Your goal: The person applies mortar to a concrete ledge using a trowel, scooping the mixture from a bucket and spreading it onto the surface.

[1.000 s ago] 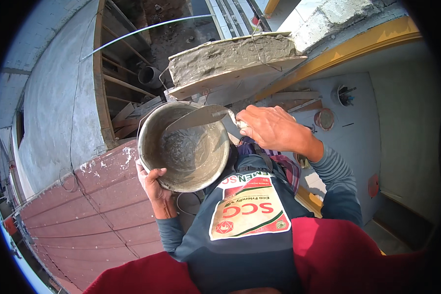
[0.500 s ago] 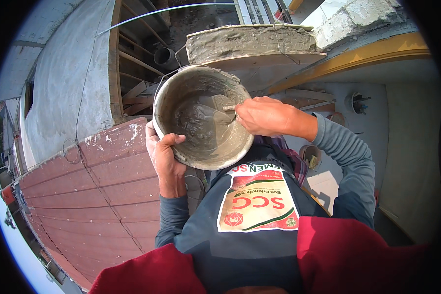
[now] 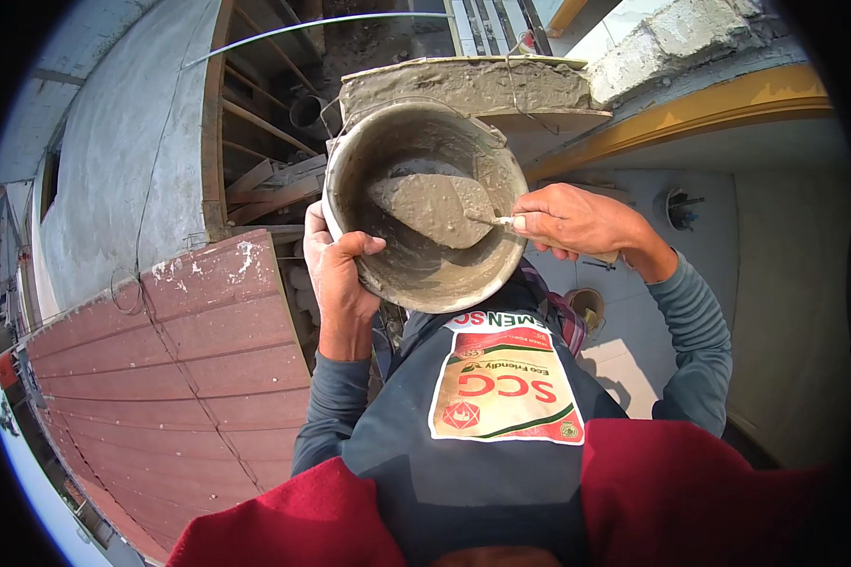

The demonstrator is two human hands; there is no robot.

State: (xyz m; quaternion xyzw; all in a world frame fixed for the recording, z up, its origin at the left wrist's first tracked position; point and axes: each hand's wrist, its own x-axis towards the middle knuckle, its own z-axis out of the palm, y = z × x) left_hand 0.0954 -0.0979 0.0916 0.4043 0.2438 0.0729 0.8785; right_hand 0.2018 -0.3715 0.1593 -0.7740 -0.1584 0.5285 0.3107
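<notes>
1. Your trowel (image 3: 477, 202) has risen within the bucket (image 3: 444, 300), upper centre of the frame.
2. Your right hand (image 3: 579, 223) grips its handle; your left hand (image 3: 342, 276) clamps the left rim.
3. Tilting could spill mortar (image 3: 414, 202); a slack left hold could drop the bucket.
4. Half-sunk earlier, the blade now bears a mound.

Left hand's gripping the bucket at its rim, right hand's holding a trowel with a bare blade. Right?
Not the blade: the head view shows the trowel loaded with grey mortar. The left hand does grip the bucket at its rim, and the right hand holds the trowel.
</notes>
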